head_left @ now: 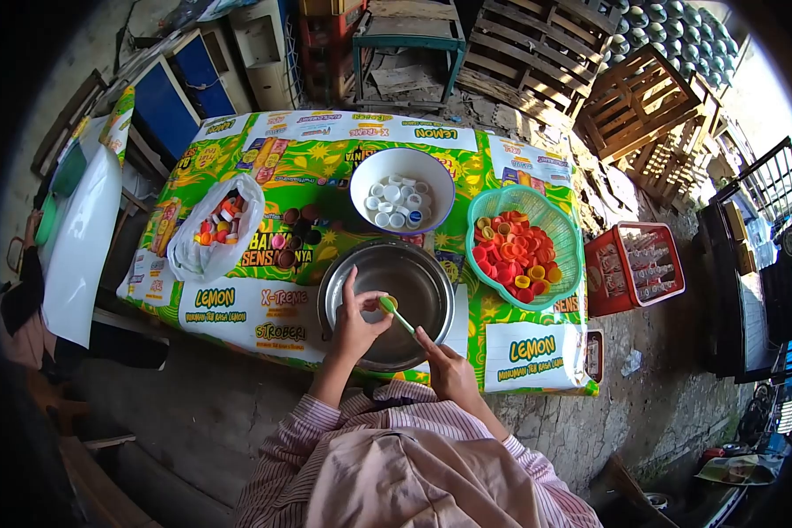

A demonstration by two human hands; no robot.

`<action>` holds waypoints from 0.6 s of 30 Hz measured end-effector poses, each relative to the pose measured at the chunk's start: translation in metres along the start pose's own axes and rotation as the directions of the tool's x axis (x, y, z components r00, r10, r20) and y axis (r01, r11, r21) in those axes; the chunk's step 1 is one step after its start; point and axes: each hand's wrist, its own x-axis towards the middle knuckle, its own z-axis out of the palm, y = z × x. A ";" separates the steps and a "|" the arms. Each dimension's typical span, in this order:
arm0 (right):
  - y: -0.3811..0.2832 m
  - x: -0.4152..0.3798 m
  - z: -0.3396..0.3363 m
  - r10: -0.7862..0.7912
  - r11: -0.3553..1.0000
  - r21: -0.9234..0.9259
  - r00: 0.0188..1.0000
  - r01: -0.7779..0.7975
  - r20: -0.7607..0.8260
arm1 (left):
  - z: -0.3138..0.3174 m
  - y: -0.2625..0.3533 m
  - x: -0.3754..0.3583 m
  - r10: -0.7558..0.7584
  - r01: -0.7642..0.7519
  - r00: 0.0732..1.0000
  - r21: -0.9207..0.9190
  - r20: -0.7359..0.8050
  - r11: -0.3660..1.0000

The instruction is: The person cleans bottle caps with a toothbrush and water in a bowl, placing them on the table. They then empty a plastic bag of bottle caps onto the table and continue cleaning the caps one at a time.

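Note:
Over the steel basin (431, 339), my left hand (357, 321) pinches a small round thing, apparently a bottle cap, mostly hidden by fingers and brush. My right hand (449, 370) is closed around the pale handle of a slim brush (402, 321) that looks like a toothbrush. Its green head meets the small thing at my left fingertips. Behind the basin stands a white enamel bowl (370, 167) with white bottle caps (400, 201). To the right, a mint-green plastic basket (568, 224) holds red and yellow caps (515, 251).
A white plastic bag (185, 251) of mixed caps lies on the left of the table (537, 330), beside several dark and pink caps (288, 239). A red crate (620, 282) stands right of the table. Wooden pallets (537, 53) are behind.

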 end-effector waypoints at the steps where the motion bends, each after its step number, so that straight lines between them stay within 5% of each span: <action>1: 0.001 0.001 -0.002 0.001 1.000 0.000 1.000 -0.001 -0.002 | 0.001 0.001 -0.001 0.001 -0.001 1.000 0.000 0.002 1.000; 18: -0.007 -0.006 -0.027 0.033 0.999 0.000 0.997 -0.033 -0.063 | 0.012 0.019 0.001 0.060 -0.063 0.997 -0.068 -0.054 0.996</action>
